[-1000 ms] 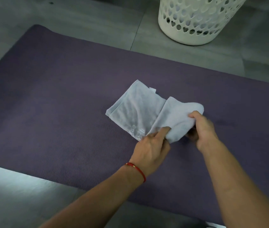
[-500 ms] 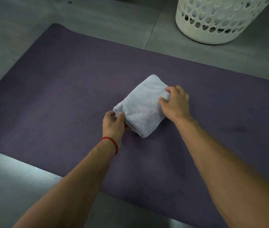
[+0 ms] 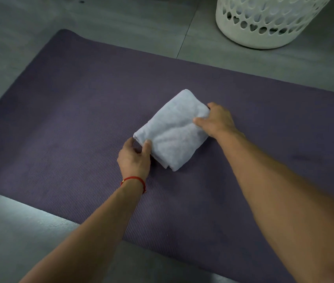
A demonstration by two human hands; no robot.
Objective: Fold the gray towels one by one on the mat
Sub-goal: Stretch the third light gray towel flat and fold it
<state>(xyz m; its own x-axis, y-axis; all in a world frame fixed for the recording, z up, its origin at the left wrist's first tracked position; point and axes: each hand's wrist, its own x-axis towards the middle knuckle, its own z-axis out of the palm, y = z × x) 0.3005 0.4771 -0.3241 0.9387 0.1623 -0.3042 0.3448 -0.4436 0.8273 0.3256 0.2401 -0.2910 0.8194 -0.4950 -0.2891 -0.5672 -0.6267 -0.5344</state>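
**Head view: folded gray towel held at two ends on the mat**

Head camera looks down on gray floor tiles (image 3: 121, 21), the largest surface, which run beyond both hands and also show nearer the person than the wrists. On them lies the purple mat (image 3: 70, 119), spreading out to the left of the left hand, to the right of the right hand and under both forearms. A white basket (image 3: 264, 25) with heart-shaped and round cut-outs stands on the tiles well beyond the right hand, off the mat.

Between the two hands, the gray towel (image 3: 174, 131) lies on the mat as a thick folded bundle, set at a slant. The right hand (image 3: 217, 121) grasps its far right end, thumb lying on top of the cloth and fingers curled round the edge. The left hand (image 3: 134, 158) pinches the near left corner, thumb on the upper layer and fingers against the side. A thin red bracelet (image 3: 134, 180) circles the left wrist, just behind that hand.
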